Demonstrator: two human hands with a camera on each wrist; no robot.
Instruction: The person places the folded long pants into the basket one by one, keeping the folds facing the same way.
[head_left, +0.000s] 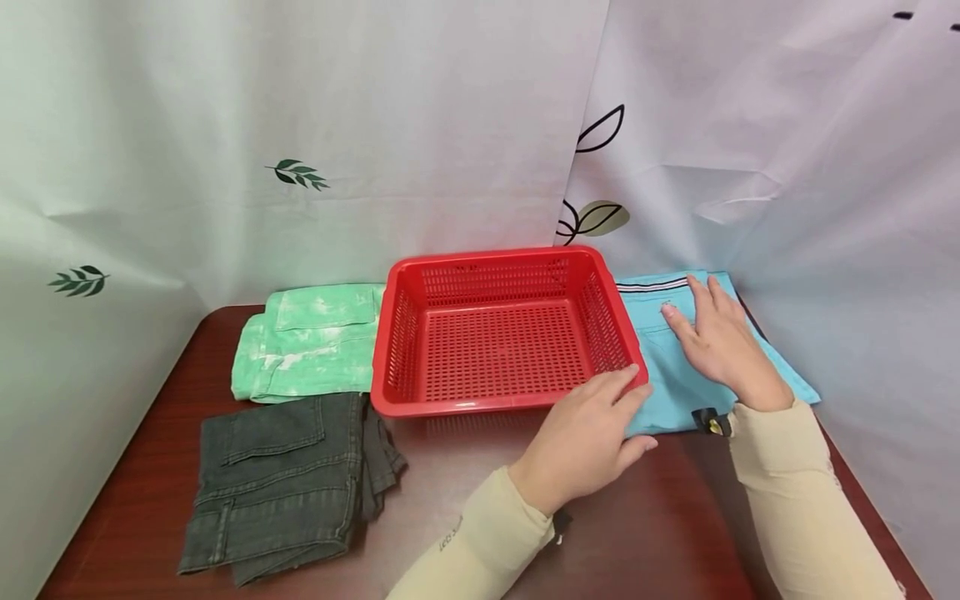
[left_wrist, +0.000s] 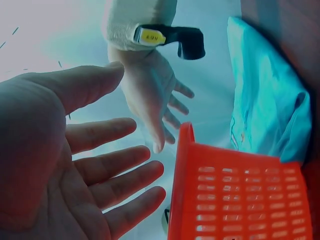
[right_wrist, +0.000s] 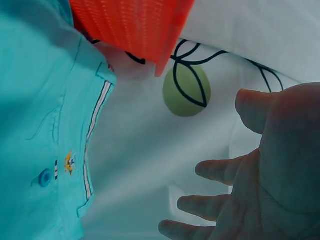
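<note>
A red plastic basket with slotted walls stands on the table. My left hand is over its front right corner, fingers spread and straight, nothing in its grasp. To the right of the basket lies a folded light-blue garment, whose striped trim, blue button and small embroidered figure show in the right wrist view. Over the garment's right part is my right hand, its fingers extended and apart from it in the right wrist view. Both palms show bare in the wrist views.
Left of the basket lie folded mint-green tie-dye pants, with folded dark grey jeans nearer the front. A white curtain with leaf prints hangs behind and along both sides of the brown table.
</note>
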